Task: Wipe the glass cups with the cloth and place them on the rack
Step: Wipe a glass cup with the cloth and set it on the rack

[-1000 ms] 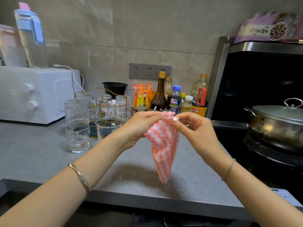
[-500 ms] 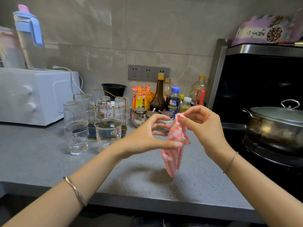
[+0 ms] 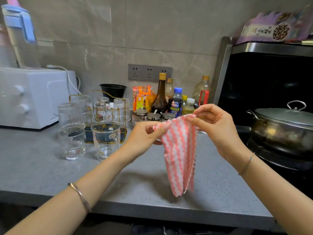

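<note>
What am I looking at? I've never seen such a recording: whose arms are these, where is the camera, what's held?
No machine here: these are a person's bare arms, filmed by one wide-angle camera worn on their head, looking down. The left hand and right hand pinch the top edge of a pink-striped cloth hanging above the grey counter. At left stand two stacked glasses and a handled glass cup; other glasses sit upside down on the gold rack. Bottles stand behind.
</note>
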